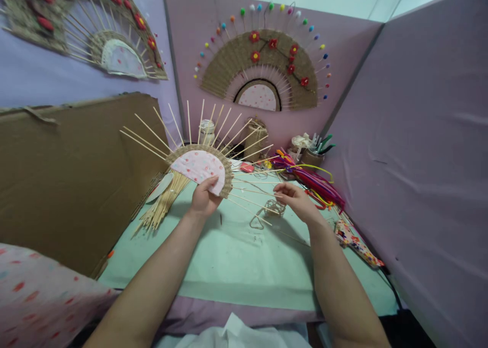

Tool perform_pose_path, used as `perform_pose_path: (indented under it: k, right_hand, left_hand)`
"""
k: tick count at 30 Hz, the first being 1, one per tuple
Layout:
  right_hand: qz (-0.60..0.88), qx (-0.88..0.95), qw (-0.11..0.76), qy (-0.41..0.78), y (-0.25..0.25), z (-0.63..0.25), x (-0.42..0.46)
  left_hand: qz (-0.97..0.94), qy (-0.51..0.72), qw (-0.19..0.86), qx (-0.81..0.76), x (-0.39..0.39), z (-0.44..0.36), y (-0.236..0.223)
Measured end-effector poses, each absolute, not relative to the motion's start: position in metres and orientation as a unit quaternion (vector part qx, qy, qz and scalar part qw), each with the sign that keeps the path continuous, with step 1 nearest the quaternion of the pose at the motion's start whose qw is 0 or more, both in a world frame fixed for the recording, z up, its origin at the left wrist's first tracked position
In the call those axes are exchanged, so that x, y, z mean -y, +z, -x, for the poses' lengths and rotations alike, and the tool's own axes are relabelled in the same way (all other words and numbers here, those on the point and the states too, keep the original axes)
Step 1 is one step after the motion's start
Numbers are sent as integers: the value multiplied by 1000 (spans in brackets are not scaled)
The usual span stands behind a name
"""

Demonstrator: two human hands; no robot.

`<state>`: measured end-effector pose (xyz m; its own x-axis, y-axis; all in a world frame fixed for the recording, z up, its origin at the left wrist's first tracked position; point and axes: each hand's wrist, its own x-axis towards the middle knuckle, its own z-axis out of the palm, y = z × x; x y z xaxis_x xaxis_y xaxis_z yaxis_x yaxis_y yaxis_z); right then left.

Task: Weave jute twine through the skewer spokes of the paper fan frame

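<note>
Fingers of the left hand [206,199] grip the half-round fan [200,166] above the green table [229,266]. Loosely curled, the right hand [296,200] is at its stick tips [280,194]; whether it pinches one is unclear.

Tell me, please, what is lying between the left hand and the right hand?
In the head view, thin sticks of the fan lie between left hand and right hand, with twine on the table below.
</note>
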<state>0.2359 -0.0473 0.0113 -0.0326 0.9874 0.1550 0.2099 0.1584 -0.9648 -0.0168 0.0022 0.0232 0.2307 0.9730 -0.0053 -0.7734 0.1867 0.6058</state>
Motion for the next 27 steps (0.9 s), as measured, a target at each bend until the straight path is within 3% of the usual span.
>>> perform_pose_path:
  k: [4, 9, 12, 27]
  right_hand:
    - [495, 666, 369, 418, 6, -205, 52]
    - [383, 821, 316, 283, -12, -151, 69]
    - [337, 860, 277, 265, -22, -131, 76]
    - [292, 864, 265, 313, -31, -126, 78]
  left_hand:
    - [-241, 579, 757, -185, 1, 16, 25]
    - [-249, 567, 765, -177, 2, 16, 24]
    - [-263, 553, 772, -171, 3, 15, 23]
    - [-275, 515, 791, -186, 11, 7, 21]
